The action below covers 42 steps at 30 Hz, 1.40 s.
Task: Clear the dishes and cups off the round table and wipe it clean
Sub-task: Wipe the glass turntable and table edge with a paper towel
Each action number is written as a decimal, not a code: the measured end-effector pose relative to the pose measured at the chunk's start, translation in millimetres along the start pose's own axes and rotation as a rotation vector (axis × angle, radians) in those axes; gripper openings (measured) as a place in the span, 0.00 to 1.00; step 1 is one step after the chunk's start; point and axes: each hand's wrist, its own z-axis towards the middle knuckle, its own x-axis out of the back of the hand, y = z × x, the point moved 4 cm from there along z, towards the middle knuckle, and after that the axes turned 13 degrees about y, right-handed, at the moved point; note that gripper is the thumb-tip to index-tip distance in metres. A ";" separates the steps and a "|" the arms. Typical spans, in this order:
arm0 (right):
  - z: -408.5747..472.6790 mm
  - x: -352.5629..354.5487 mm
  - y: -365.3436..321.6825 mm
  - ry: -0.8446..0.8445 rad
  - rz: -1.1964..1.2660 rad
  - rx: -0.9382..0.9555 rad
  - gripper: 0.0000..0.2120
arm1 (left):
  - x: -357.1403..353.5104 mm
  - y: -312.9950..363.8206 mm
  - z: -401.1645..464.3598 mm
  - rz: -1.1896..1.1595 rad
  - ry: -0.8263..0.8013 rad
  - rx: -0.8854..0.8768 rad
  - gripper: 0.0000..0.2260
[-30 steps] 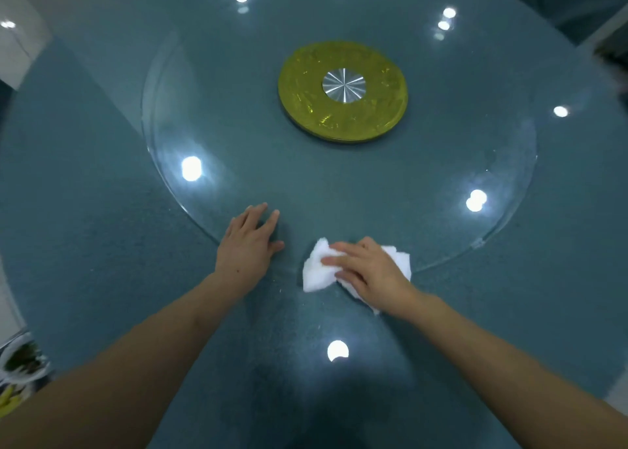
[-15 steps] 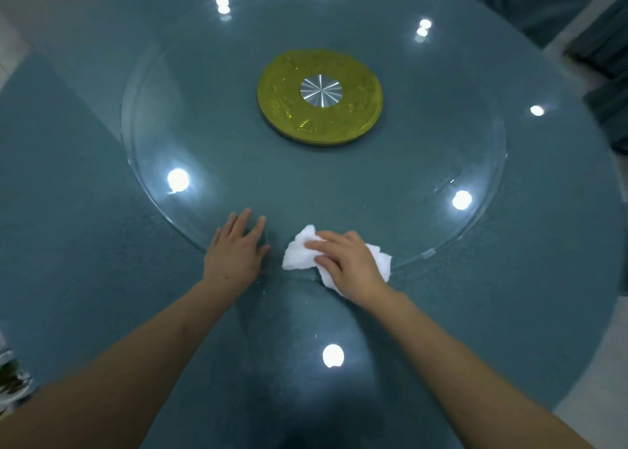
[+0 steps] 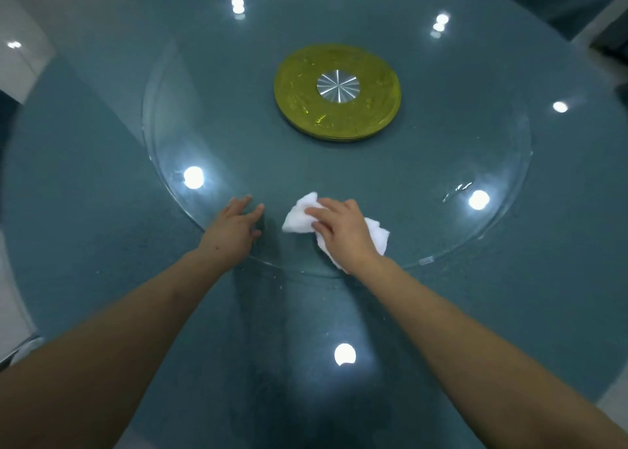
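- The round worktop (image 3: 85, 210) is hard, and its glass turntable (image 3: 390, 190) looks smooth, slippery and breakable.
- The white cloth (image 3: 299, 219) on the turntable's near edge looks soft and light; best held from above.
- The right hand (image 3: 343, 231) presses on the cloth with bent fingers; the left hand (image 3: 234, 227) lies flat and open on the glass.

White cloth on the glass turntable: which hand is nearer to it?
Right. The right hand presses on the white cloth. The left hand rests flat on the glass turntable beside it, not touching it.
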 end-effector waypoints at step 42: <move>-7.4 39.3 15.4 -0.075 0.066 0.268 0.15 | 8.5 -1.7 -0.4 -0.042 0.042 -0.002 0.23</move>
